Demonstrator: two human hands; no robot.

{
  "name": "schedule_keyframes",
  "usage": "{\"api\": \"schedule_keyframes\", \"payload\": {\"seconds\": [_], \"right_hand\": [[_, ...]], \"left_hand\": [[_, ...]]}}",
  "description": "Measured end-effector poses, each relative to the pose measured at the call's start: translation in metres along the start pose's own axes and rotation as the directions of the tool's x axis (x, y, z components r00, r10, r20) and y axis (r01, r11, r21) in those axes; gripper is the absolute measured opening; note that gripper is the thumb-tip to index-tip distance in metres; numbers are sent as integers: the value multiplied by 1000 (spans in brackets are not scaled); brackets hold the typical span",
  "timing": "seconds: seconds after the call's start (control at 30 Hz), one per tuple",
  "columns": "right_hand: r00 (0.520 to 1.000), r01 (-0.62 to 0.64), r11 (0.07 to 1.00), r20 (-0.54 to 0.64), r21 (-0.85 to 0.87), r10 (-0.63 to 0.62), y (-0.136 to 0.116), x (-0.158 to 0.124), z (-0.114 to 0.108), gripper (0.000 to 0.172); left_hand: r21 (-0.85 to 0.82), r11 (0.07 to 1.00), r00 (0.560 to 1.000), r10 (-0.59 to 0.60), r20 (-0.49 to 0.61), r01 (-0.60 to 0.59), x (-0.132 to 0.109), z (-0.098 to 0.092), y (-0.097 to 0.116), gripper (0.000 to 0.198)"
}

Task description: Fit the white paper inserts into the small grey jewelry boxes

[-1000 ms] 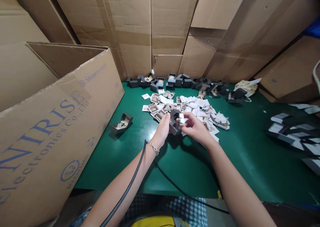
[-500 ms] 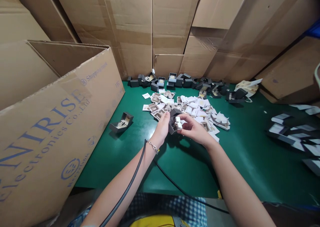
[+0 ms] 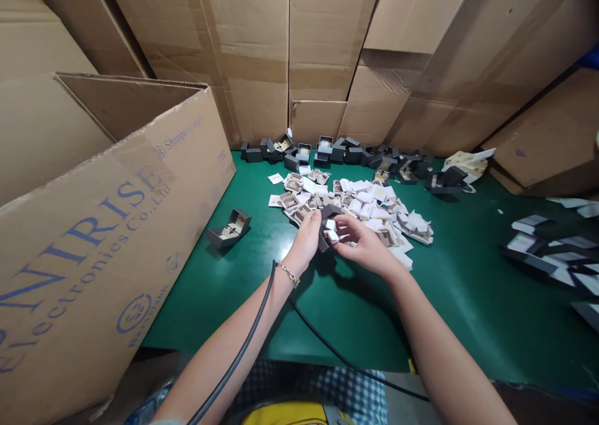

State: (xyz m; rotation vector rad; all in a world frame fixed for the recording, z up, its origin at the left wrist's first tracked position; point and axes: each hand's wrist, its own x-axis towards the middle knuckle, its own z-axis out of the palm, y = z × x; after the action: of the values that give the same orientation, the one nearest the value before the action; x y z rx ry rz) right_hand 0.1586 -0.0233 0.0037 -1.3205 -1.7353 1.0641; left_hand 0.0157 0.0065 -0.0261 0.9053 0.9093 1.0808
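My left hand (image 3: 307, 241) is closed on a small dark hinged box (image 3: 324, 243), held with its lid up above the table. Two small white blocks (image 3: 331, 230) sit in the box's opening. The thumb and fingertips of my right hand (image 3: 358, 241) are closed around the right side of these white pieces. Just beyond my hands lies a heap of white and beige card inserts (image 3: 365, 200). To the left, a similar dark box (image 3: 230, 228) stands open on the table, with a pale lining.
A large printed carton (image 3: 107, 225) stands at the left. Several dark boxes (image 3: 346, 153) line the back of the green table (image 3: 262, 312). More open boxes (image 3: 547, 244) sit at the right. A black cable (image 3: 327, 345) crosses the front edge. Cardboard walls (image 3: 253, 57) rise behind.
The white pieces have tilted slightly within the dark box between my hands. My right fingers have shifted a little. The whole view has moved slightly.
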Motion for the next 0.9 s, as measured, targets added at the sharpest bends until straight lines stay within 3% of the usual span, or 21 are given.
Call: {"api": "schedule_keyframes", "payload": {"seconds": [0.2, 0.37, 0.63, 0.9], "right_hand": [[999, 49, 990, 8, -134, -48, 0, 1, 1, 38], [999, 23, 998, 25, -64, -21, -2, 0, 0, 32], [994, 39, 999, -100, -10, -40, 8, 4, 13, 29], [997, -15, 999, -71, 36, 17, 1, 3, 8, 27]], "left_hand": [[172, 983, 998, 61, -16, -58, 0, 1, 2, 43], [187, 980, 997, 67, -25, -62, -2, 2, 2, 41], [172, 982, 995, 86, -51, -77, -4, 4, 4, 41], [216, 968, 990, 137, -24, -128, -1, 2, -1, 41]]}}
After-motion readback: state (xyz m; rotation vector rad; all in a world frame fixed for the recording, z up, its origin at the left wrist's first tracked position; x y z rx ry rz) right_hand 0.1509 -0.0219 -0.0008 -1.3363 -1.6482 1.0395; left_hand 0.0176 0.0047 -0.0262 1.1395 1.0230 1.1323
